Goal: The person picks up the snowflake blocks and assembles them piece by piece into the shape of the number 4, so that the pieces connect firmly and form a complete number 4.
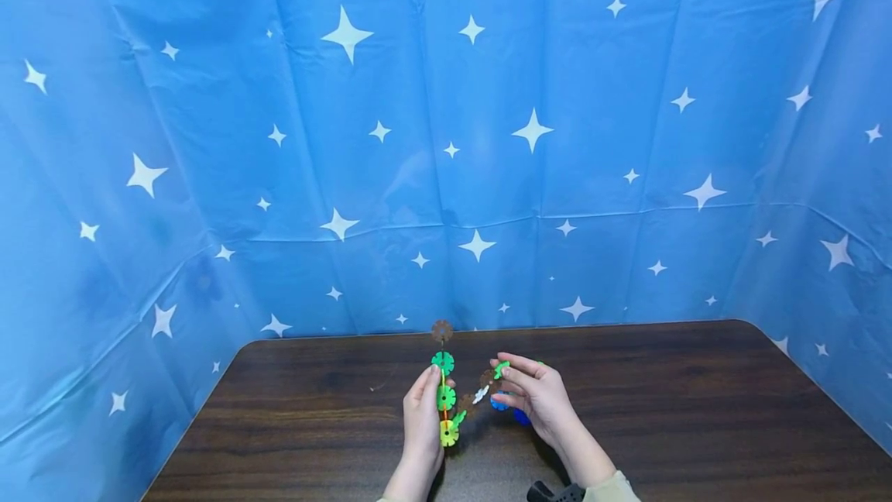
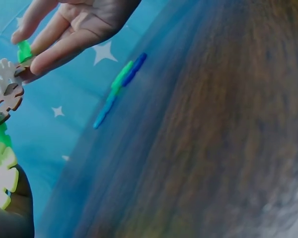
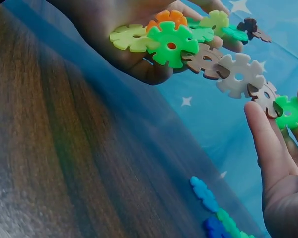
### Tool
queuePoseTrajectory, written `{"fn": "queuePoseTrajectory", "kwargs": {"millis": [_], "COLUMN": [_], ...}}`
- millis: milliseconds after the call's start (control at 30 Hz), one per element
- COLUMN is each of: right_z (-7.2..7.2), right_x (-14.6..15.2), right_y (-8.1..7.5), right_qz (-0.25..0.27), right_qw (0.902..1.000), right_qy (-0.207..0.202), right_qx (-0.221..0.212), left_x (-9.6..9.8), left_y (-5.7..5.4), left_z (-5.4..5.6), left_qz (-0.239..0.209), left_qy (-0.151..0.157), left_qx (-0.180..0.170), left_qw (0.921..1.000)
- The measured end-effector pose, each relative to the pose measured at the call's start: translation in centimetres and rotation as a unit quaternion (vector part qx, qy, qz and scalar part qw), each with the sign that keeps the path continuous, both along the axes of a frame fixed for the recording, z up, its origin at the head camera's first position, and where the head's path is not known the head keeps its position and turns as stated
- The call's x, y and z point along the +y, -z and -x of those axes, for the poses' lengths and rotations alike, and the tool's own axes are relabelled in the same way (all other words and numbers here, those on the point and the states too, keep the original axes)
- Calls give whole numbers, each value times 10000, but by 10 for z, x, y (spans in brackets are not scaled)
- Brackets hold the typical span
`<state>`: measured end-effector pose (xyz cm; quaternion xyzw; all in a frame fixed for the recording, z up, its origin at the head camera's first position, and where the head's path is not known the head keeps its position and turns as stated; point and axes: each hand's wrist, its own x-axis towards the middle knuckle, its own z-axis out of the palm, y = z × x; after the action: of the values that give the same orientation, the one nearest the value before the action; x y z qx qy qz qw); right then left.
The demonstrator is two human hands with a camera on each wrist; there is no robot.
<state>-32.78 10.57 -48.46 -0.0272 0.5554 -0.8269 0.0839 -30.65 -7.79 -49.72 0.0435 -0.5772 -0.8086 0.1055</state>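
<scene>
My left hand (image 1: 420, 418) grips one arm of a chain of interlocking plastic snowflake discs. Along that arm run a brown disc (image 1: 442, 331) at the top, green ones below it and a yellow disc (image 1: 449, 434) at the bend. From the bend, the chain climbs through a green disc (image 3: 172, 44), brown and white discs (image 3: 240, 75) to a green end disc (image 3: 289, 113). My right hand (image 1: 542, 400) pinches the chain at that end, thumb and fingers on the green disc and its brown neighbour. The chain is held above the table.
Behind the right hand, a separate joined group of light blue (image 3: 203, 193), green (image 3: 227, 223) and dark blue discs (image 3: 216, 228) lies on the dark wood table (image 1: 313, 424). A blue curtain with white stars (image 1: 446, 99) hangs around the table's far edge. Near my right wrist is a black device (image 1: 555, 493).
</scene>
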Motion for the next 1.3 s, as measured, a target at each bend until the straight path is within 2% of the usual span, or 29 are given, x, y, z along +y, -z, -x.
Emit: {"fn": "queuePoseTrajectory", "kwargs": {"millis": [267, 600, 700, 833, 1067, 1300], "right_z": [1, 2, 2, 2, 4, 0], "right_x": [1, 4, 4, 4, 3, 1], "right_y": [-1, -8, -9, -12, -17, -20], "right_qz": [110, 210, 357, 599, 949, 1372], "right_qw": [9999, 9995, 9988, 9962, 9898, 9829], "right_qy": [26, 200, 331, 617, 1047, 1208], "right_qx": [-15, 98, 105, 144, 176, 224], "left_x": [-4, -6, -5, -2, 5, 10], "left_y": [-3, -5, -5, -4, -6, -7], "left_z": [2, 3, 3, 4, 1, -4], "left_qz": [361, 317, 146, -146, -701, -1108], "left_qy": [91, 395, 555, 937, 1611, 1782], "left_qx": [-170, -132, -103, 57, 128, -143], "left_qw": [9992, 9986, 9983, 9955, 9844, 9776]}}
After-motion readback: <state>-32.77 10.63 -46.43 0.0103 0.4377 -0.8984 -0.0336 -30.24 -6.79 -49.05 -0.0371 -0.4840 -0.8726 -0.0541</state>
